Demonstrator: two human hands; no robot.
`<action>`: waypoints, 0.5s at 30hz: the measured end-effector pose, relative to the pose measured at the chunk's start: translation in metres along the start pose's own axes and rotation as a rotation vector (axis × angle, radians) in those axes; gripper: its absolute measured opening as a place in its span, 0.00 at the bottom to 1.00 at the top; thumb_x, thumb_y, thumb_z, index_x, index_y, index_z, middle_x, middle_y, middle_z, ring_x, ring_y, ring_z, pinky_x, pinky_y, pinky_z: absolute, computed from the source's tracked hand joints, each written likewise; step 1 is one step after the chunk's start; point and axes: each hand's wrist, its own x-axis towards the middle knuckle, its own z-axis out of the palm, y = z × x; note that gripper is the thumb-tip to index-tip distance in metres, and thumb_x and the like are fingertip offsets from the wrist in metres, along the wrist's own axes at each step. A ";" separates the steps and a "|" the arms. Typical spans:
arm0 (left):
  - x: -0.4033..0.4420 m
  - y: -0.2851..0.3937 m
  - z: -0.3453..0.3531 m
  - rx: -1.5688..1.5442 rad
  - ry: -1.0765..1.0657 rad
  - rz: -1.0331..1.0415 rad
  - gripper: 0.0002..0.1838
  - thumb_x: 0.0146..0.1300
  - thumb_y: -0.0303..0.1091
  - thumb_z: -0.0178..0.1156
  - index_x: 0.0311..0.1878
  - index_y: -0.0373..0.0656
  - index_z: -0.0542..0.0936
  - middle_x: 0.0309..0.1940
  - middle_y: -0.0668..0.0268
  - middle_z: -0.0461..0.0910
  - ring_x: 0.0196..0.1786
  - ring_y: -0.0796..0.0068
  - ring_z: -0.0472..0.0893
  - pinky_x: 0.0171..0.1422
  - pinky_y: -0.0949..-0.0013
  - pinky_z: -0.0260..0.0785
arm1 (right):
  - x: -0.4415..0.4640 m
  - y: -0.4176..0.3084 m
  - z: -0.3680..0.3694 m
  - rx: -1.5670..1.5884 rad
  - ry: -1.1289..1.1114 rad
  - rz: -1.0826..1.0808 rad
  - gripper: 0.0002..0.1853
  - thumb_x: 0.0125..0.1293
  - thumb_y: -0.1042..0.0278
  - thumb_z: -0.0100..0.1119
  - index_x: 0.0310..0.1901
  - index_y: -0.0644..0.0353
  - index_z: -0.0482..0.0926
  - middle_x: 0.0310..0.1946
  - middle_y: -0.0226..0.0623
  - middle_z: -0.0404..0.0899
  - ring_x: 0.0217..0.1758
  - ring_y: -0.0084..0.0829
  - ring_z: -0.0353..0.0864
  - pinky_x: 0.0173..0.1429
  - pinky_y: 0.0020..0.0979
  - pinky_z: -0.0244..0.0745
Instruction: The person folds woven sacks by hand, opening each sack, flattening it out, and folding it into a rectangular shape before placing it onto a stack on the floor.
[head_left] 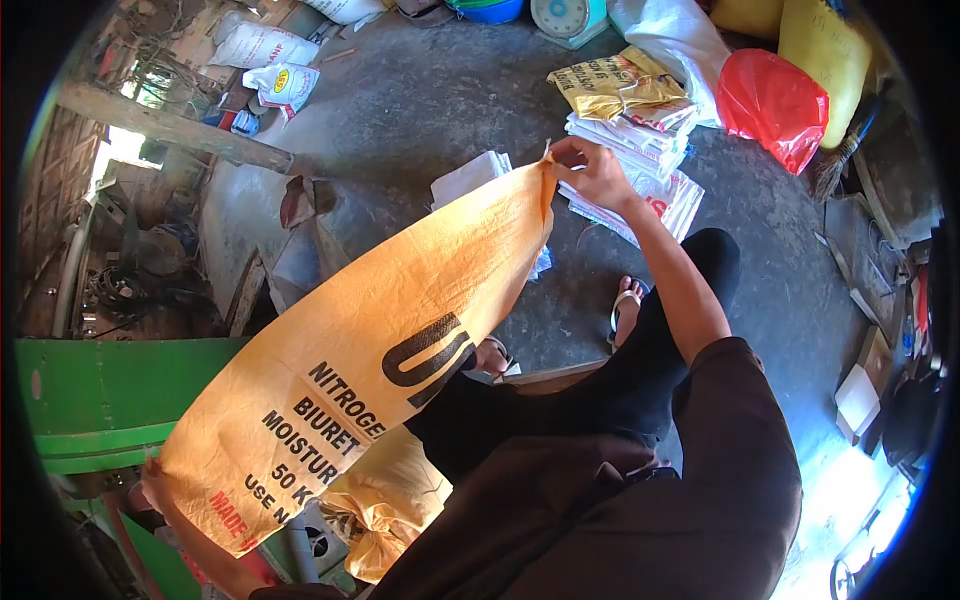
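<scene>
An orange woven sack (330, 330), printed with black and red letters, stretches diagonally between my two hands. My right hand (595, 175) pinches its gathered upper corner, out in front of my right knee. At the lower left, my left hand (152, 488) grips the sack's other end; most of its fingers are behind the fabric. Just past my right hand lies a stack of folded white sacks (640, 150), with a folded yellow sack (615, 82) on top. Another yellow sack (385, 490) sits bunched beside my lap, partly covered by the stretched one.
A green metal machine (110, 400) stands close on my left. A red plastic bag (770, 105), a yellow container (825, 60) and a dial scale (568, 18) are at the far side. A wooden beam (180, 125) and small filled bags (280, 85) lie at upper left.
</scene>
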 end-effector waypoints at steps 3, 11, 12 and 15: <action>-0.006 -0.001 0.004 -0.026 0.005 0.056 0.33 0.67 0.66 0.53 0.61 0.49 0.79 0.49 0.47 0.83 0.53 0.40 0.81 0.54 0.43 0.74 | -0.007 -0.026 0.004 -0.026 0.165 0.019 0.15 0.62 0.67 0.69 0.50 0.57 0.82 0.36 0.38 0.84 0.35 0.31 0.88 0.41 0.32 0.83; -0.011 0.004 0.000 -0.028 0.035 0.034 0.34 0.66 0.67 0.52 0.62 0.49 0.79 0.50 0.47 0.83 0.52 0.41 0.82 0.53 0.43 0.74 | -0.008 -0.005 0.019 -0.275 0.229 -0.309 0.11 0.64 0.72 0.66 0.48 0.61 0.86 0.36 0.41 0.84 0.34 0.33 0.87 0.40 0.29 0.83; -0.010 0.002 0.002 -0.023 0.050 0.030 0.35 0.66 0.68 0.52 0.62 0.49 0.79 0.50 0.47 0.83 0.52 0.40 0.82 0.52 0.43 0.74 | -0.007 -0.002 0.019 -0.304 0.224 -0.310 0.11 0.65 0.71 0.66 0.48 0.61 0.86 0.37 0.41 0.84 0.34 0.34 0.87 0.41 0.30 0.84; -0.007 -0.005 0.008 -0.014 0.074 0.043 0.35 0.66 0.68 0.51 0.62 0.49 0.79 0.50 0.47 0.83 0.51 0.39 0.82 0.52 0.43 0.74 | -0.006 0.009 0.021 -0.297 0.148 -0.112 0.12 0.66 0.67 0.65 0.48 0.62 0.86 0.37 0.41 0.85 0.36 0.35 0.87 0.45 0.30 0.83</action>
